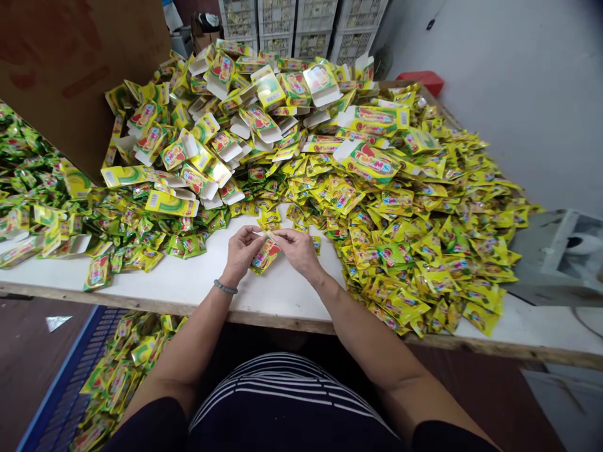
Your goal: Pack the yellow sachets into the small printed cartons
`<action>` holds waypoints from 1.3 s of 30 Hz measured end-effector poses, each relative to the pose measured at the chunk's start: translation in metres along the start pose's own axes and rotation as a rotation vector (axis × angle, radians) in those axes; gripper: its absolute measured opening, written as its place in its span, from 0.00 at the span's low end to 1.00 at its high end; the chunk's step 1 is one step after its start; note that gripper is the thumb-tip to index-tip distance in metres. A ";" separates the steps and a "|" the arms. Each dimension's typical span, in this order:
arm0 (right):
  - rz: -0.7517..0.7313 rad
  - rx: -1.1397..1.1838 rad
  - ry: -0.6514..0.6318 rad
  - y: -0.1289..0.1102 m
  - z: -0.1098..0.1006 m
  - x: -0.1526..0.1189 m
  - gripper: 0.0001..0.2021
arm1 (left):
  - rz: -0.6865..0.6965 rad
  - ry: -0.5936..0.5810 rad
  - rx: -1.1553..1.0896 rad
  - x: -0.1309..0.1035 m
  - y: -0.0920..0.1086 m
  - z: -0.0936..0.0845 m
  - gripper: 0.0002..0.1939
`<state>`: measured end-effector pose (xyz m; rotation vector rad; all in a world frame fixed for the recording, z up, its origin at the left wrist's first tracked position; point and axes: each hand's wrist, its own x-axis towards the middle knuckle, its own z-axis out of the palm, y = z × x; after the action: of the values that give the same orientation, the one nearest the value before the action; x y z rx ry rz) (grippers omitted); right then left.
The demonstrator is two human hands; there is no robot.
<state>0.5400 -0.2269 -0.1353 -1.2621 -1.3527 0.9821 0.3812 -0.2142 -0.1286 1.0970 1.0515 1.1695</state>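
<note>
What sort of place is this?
Probably a small packing workshop: heaps of yellow packets and small printed boxes cover much of a long white table, with stacked plastic crates behind.

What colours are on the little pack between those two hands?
Yellow, green and red; the pack shows best in the head view.

"twins" on yellow-green boxes (367,162)

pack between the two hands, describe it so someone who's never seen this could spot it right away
On the white tabletop, left of the big yellow heap, find the left hand and right hand almost meeting. Between them is the small pack, yellow and green with red print. Unlike its loose neighbours, it is held by both hands.
</note>
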 end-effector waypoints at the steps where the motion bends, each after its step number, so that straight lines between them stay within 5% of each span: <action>1: 0.038 0.052 0.006 0.002 0.000 0.001 0.15 | -0.010 0.000 0.000 0.000 0.000 0.000 0.25; 5: 0.134 0.210 -0.014 0.007 -0.005 0.005 0.16 | -0.031 -0.026 0.002 0.000 0.001 0.000 0.25; 10: 0.066 0.213 -0.135 0.000 -0.011 0.001 0.17 | -0.054 0.010 -0.083 0.000 0.003 -0.001 0.24; 20: -0.439 -0.227 -0.060 0.002 0.004 -0.017 0.23 | -0.117 0.042 -0.232 -0.003 0.012 -0.007 0.26; 33: -0.342 -0.100 -0.149 -0.010 0.003 -0.016 0.23 | -0.091 0.000 -0.187 -0.001 0.011 -0.003 0.28; 36: -0.258 -0.224 0.041 -0.009 -0.015 -0.009 0.24 | -0.078 -0.038 0.007 -0.010 0.036 -0.022 0.25; 39: -0.072 -0.638 0.254 -0.005 -0.041 -0.001 0.19 | -0.093 -0.142 0.532 -0.040 0.081 -0.078 0.20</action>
<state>0.5790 -0.2309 -0.1233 -1.7226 -1.5490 0.3162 0.2882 -0.2417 -0.0592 1.4984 1.3241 0.7373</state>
